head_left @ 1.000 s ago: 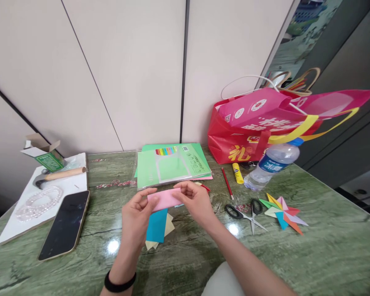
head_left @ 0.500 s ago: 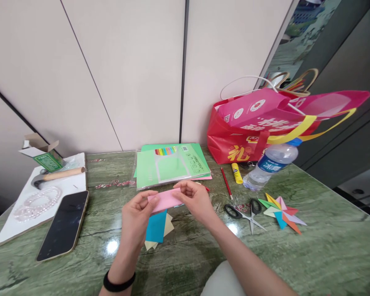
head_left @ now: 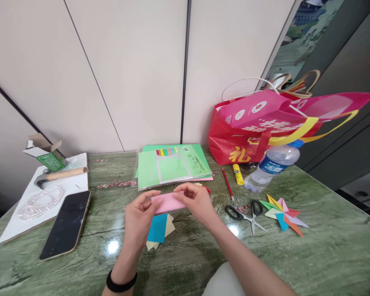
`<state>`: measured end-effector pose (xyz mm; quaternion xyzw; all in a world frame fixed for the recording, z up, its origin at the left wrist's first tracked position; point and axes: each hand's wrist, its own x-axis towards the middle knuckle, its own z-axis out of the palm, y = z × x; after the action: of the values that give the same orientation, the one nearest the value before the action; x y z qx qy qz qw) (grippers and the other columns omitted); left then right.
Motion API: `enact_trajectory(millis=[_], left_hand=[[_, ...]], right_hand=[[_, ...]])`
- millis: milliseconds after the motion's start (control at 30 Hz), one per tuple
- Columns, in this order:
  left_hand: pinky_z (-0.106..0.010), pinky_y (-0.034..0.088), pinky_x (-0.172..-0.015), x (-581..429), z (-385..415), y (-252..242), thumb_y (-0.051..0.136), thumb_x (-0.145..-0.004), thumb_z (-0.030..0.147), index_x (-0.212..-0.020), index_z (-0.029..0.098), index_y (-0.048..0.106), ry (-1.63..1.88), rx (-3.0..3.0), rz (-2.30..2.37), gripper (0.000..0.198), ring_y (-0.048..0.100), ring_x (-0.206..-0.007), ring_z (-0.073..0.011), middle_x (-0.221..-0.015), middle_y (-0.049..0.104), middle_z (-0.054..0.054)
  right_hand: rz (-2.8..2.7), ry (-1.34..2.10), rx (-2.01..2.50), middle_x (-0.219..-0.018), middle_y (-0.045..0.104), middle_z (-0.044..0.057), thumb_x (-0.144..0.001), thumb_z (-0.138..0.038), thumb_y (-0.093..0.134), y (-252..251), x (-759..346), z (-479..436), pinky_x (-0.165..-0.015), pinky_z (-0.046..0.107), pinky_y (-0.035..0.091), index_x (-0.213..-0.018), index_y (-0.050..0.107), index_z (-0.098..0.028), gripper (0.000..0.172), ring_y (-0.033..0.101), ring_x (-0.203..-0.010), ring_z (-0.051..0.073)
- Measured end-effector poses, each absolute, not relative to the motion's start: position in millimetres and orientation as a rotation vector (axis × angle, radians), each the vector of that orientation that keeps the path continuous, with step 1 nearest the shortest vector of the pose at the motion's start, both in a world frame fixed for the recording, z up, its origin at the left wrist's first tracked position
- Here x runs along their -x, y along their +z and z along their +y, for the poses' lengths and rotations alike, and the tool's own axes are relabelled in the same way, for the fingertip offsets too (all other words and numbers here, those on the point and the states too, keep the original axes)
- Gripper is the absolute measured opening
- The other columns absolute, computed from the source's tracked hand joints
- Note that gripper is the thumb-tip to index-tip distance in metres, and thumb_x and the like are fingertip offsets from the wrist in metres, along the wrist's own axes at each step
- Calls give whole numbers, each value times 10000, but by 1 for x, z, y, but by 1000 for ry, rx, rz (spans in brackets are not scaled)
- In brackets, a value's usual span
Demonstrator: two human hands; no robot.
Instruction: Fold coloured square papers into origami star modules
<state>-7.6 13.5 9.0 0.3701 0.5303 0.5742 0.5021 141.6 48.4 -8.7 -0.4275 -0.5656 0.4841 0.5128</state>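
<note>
A folded strip of pink paper is held up between both hands, above the table. My left hand pinches its left end between thumb and fingers. On the other side, my right hand grips the upper right part, thumb in front. Below the strip lies a blue paper square on top of cream paper pieces. To the right, a many-coloured folded paper pinwheel shape rests on the table beside black-handled scissors with their blades apart.
Behind my hands lies a pack of green paper. A red pencil, glue stick, water bottle and red bag stand or lie right. At left are a phone, hammer, beads and small green box.
The view has shifted slightly. My right hand's fingers have moved a little inward along the pink paper's top edge; both hands still hold it.
</note>
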Motion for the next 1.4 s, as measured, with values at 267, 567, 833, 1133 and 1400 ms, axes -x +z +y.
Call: enact_trajectory(millis=[267, 567, 833, 1133, 1400], left_hand=[[-215, 453, -459, 7, 12, 10, 775, -539, 297, -770, 145, 666, 1378, -910, 1300, 297, 595, -488, -143, -598, 698, -32], [-206, 449, -478, 7, 13, 10, 756, -553, 252, -720, 146, 674, 1358, -972, 1329, 214, 595, -503, -139, -592, 703, -29], [-226, 476, -505, 5, 12, 13, 746, -550, 251, -712, 146, 672, 1357, -1019, 1349, 207, 634, -559, -171, -636, 715, -46], [-267, 533, -565, 2, 12, 13, 783, -514, 240, -847, 129, 651, 1250, -985, 1295, 375, 657, -607, -187, -671, 716, -45], [-263, 552, -554, -2, 12, 9, 769, -531, 208, -764, 111, 697, 1192, -982, 1346, 263, 666, -562, -189, -639, 725, -55]], right_hand=[[-1356, 1150, 1043, -581, 576, -11, -647, -294, 680, -10, -142, 49, -463, 210, 340, -701, 644, -161, 148, 452, -512, 98], [-1486, 1173, 1023, -754, 692, 36, -699, -263, 629, -8, -142, 48, -571, 241, 432, -769, 692, -172, 131, 589, -661, 151], [-1529, 1149, 1034, -718, 682, 31, -707, -255, 617, -9, -143, 48, -558, 236, 422, -738, 687, -166, 117, 580, -640, 145], [-1511, 1132, 984, -691, 647, 19, -719, -239, 588, -6, -144, 48, -586, 238, 425, -703, 651, -164, 99, 556, -641, 142], [-1497, 1118, 1011, -672, 625, 9, -718, -236, 589, -3, -143, 46, -559, 228, 392, -699, 633, -163, 88, 528, -611, 131]])
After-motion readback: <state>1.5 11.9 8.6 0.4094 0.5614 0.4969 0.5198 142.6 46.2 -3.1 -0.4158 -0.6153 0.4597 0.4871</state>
